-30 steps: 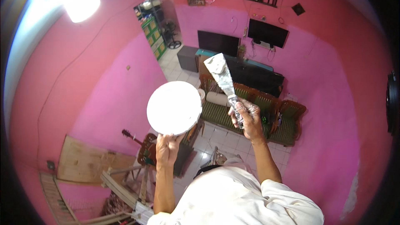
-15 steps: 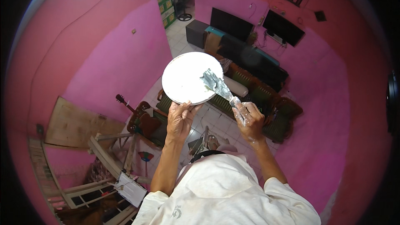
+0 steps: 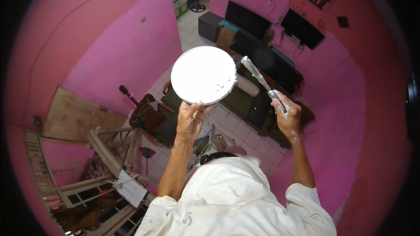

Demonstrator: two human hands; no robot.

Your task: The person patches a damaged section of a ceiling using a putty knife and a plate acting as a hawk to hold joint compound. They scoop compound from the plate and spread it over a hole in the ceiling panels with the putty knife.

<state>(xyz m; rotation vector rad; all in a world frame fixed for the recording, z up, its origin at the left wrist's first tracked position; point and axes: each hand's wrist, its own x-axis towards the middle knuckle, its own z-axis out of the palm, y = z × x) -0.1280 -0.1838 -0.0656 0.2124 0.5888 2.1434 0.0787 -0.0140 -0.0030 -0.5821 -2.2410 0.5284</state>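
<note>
My left hand [image 3: 191,120] grips the lower rim of a round white plate [image 3: 204,74] coated with white paste, held up in front of me. My right hand [image 3: 285,114], smeared with white, is closed around the handle of a putty knife [image 3: 257,74]. The blade is thick with white paste and points up and to the left, its tip close to the plate's right rim but apart from it. Both forearms rise from my white shirt at the bottom of the view.
Pink walls surround the room far below. A guitar [image 3: 139,105] leans beside a green sofa [image 3: 248,105]; dark screens [image 3: 302,28] hang on the right wall. A wooden board [image 3: 72,118] and wooden frames [image 3: 109,153] stand at the lower left. White tiled floor [image 3: 192,30] shows beyond.
The view has tilted down toward the room. The putty knife moved from high above the plate, across its face, and now sits off its right rim. The plate stayed in my left hand.
</note>
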